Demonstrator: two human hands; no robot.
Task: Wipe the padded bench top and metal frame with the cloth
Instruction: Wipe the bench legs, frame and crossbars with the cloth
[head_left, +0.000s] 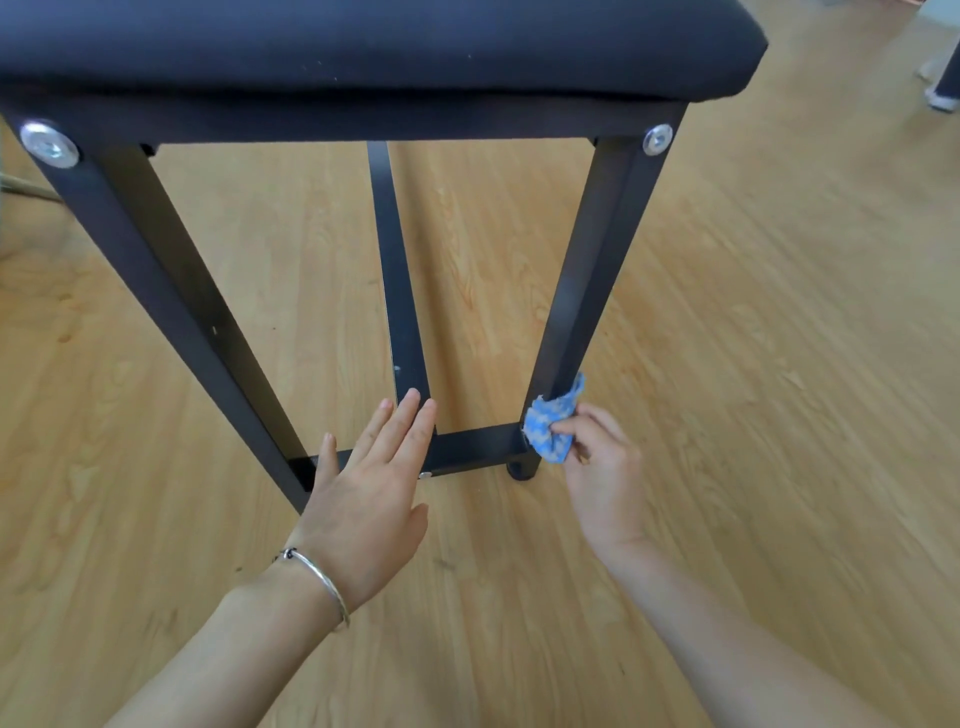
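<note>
The bench top (363, 47), a black pad, is cut off by the upper and left edges, so only its near end shows. Below it the black metal frame (171, 291) shows two near legs, each fixed with a silver bolt (657, 139), a low crossbar (472, 447) and a long centre bar (397, 270) running away underneath. The far end of the frame is hidden by the pad.

The left hand (374, 493) lies flat, fingers straight and together, over the crossbar and covers its middle and the joint with the centre bar. Whether the palm presses on the metal or only hangs over it cannot be told. The left leg's foot is hidden behind this hand. A thin bracelet (322, 577) sits on that wrist.

The right hand (602, 467) pinches a bunched blue-and-white cloth (553, 426), held against the bottom of the right leg (587, 270) just above its round foot (522, 470). The cloth hides most of the fingertips.

The floor (753, 338) is light wood-grain planking. At the upper right, something pale and a dark upright (943, 88) are cut off and too blurred to name.
</note>
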